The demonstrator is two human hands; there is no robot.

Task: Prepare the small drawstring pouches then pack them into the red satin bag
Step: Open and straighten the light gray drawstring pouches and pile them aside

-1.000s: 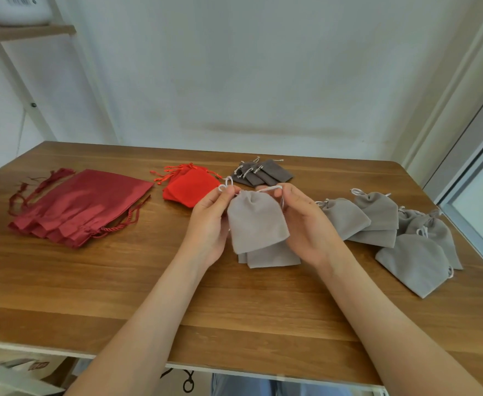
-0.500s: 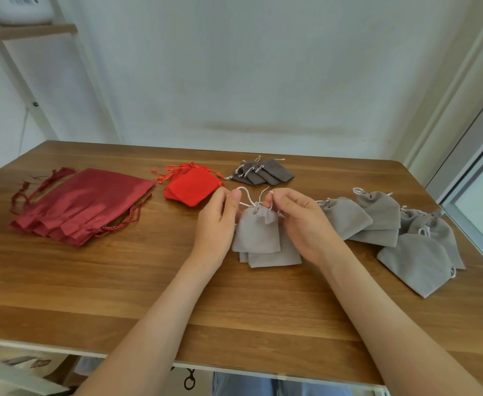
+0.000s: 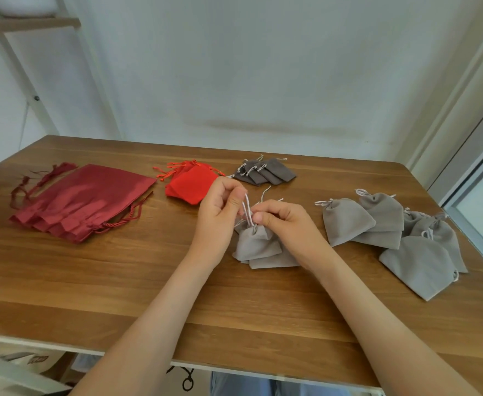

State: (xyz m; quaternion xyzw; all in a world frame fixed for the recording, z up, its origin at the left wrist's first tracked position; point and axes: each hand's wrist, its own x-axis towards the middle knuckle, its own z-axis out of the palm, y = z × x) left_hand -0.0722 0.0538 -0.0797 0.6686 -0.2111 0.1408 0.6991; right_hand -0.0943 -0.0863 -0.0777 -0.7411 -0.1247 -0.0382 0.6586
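Both hands are busy with one small light grey soft cloth pouch (image 3: pixel 258 242). My left hand (image 3: pixel 220 212) pinches its thin white strings (image 3: pixel 247 208) and holds them up. My right hand (image 3: pixel 286 224) pinches the same strings lower down, right at the top of the pouch. The top looks bunched up, so I think I am pulling it closed. The pouch sits on a few flat grey pouches (image 3: pixel 274 260) that I think are not done yet. Off to my right is a pile of grey pouches (image 3: pixel 349 221), and most of their tops look pulled tight, so those look done. Near the back edge of the brown wooden table (image 3: pixel 120 281) are some small dark grey pouches (image 3: pixel 266 171), lying flat. Beside them, to the left, are small bright red pouches (image 3: pixel 191 185), flat too. Far off to my left lies the big dark red shiny satin bag (image 3: pixel 83 195). It looks like a stack of a few bags. It lies flat, and I see no pouch in it. So I think the closing is partly done, and all the packing is left to do.
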